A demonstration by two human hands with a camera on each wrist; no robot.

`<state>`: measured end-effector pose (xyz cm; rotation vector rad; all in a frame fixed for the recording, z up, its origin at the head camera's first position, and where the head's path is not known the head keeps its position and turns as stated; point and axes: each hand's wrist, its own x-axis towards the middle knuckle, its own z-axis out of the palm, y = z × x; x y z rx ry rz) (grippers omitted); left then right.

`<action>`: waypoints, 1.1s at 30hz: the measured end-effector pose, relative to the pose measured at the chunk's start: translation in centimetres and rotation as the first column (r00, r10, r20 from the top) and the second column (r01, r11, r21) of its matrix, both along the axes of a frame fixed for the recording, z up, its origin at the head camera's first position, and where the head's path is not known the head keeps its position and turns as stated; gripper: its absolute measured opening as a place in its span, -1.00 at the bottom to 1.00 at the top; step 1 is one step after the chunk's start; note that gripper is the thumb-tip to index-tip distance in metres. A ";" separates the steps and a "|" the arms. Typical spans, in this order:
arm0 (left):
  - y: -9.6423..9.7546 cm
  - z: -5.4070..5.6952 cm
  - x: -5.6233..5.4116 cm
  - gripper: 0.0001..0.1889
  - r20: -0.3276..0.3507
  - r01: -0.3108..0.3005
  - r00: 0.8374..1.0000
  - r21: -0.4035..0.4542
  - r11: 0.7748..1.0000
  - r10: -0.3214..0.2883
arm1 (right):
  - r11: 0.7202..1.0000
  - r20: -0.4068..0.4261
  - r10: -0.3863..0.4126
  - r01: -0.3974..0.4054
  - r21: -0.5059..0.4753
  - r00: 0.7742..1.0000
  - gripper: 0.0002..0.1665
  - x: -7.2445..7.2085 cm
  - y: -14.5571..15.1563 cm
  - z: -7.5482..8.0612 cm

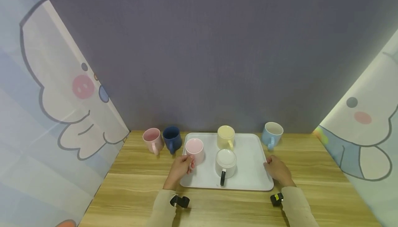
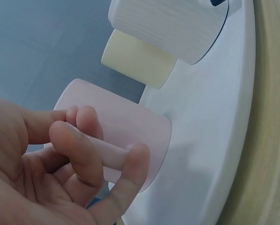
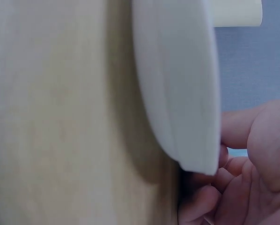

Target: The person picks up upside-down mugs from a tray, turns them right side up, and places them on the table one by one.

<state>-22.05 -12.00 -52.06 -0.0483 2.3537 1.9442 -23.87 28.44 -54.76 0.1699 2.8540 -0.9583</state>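
On the white tray (image 1: 245,171) stand three mugs bottom up: a light pink mug (image 1: 196,149), a yellow mug (image 1: 224,139) and a white mug (image 1: 228,163) with a black handle. My left hand (image 1: 181,167) grips the light pink mug's handle; in the left wrist view its fingers curl round that handle (image 2: 107,152). At the tray's right side, my right hand (image 1: 278,169) holds the rim, with the thumb on one side and curled fingers beneath it in the right wrist view. Part of those fingers is hidden by the tray.
Left of the tray, a darker pink mug (image 1: 153,140) and a navy mug (image 1: 172,139) stand mouth up. A light blue mug (image 1: 272,135) stands mouth up beyond the tray's right edge. A grey wall (image 1: 199,54) closes the back of the wooden table (image 1: 133,189).
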 end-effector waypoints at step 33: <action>1.4 3.6 -0.6 -0.62 -0.098 -0.141 0.986 -0.034 0.989 0.137 | 1.000 0.021 -0.012 0.012 -0.006 1.000 -0.66 0.3 -0.2 0.4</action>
